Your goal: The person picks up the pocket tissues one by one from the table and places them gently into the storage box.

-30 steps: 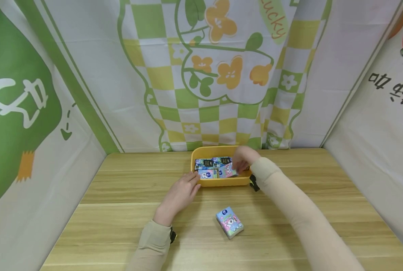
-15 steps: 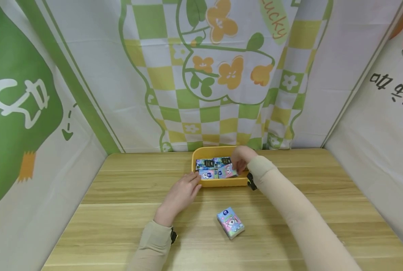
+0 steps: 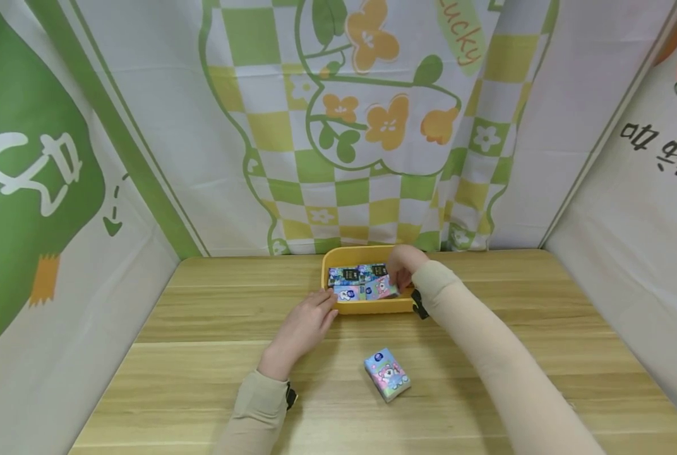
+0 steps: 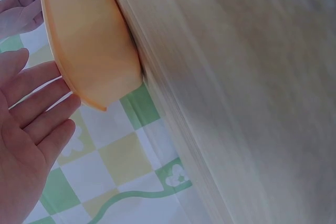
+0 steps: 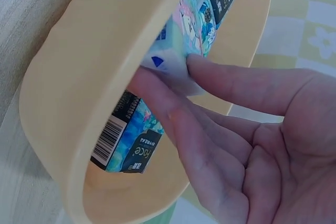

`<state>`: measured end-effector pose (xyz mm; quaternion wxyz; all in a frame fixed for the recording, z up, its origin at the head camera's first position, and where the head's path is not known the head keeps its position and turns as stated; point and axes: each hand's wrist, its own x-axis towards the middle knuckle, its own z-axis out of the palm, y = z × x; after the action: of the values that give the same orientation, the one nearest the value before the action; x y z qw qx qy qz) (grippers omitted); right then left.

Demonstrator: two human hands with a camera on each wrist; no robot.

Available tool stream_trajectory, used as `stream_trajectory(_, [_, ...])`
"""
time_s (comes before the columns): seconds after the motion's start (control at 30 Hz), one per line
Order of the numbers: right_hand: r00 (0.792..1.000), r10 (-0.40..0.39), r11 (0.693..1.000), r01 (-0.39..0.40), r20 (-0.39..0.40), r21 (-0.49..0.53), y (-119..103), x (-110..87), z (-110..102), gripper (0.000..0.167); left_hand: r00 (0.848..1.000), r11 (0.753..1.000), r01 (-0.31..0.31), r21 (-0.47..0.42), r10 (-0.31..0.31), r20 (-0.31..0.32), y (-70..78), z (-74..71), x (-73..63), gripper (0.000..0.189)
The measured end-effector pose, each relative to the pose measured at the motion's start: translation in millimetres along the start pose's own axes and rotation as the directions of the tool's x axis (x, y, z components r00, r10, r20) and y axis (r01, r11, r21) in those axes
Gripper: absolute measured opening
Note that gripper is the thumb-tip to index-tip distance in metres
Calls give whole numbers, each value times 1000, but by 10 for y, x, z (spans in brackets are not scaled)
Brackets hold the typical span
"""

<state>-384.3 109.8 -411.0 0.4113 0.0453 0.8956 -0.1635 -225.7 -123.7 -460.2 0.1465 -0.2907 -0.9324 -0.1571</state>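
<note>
A yellow basket (image 3: 375,308) stands at the table's back edge with several tissue packs inside. My right hand (image 3: 405,262) reaches in at the right and pinches a pastel tissue pack (image 3: 379,288) between thumb and fingers; the right wrist view shows its white end (image 5: 173,66). Beside it lies another pastel pack (image 3: 347,293). Dark blue packs (image 3: 347,276) are behind them, and one dark pack (image 5: 139,137) shows below my fingers in the right wrist view. My left hand (image 3: 304,322), fingers fairly straight, touches the basket's front left corner. A loose pastel tissue pack (image 3: 386,374) lies in front.
The wooden table (image 3: 202,354) spreads out on both sides of the basket. A checked, flowered curtain (image 3: 367,189) hangs right behind it. White printed cloth walls (image 3: 628,208) close in the left and right sides.
My right hand has shifted slightly left inside the basket, and the pinched tissue pack has edged left towards its neighbour. My left hand and the loose pack look unmoved.
</note>
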Motion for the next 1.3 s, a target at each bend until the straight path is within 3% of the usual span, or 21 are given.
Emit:
stream_trajectory(0.07, [999,-23,1000,22,-29,-22,-50,-321,32,23,1000,1000,-1,1,1,-2,1,3,-2,37])
stream_trajectory(0.2, [998,-33,998,31,-47,-46,-56,-421,46,28,1000,1000,-1,3,1,0,3,-5,-6,37])
stream_trajectory(0.57, [999,-15,1000,15,-32,4,-59,-335,37,26,1000,1000,3,2,-3,1,-4,-8,-3,37])
stream_trajectory(0.87, [998,-32,991,26,-47,-128,-95,-302,-10,19,1000,1000,-5,4,5,-1,1,-5,-2,37])
stream_trajectory(1.3, [1000,4,994,-4,1,-106,-92,-276,6,21,1000,1000,20,7,-20,10,10,-13,-11,38])
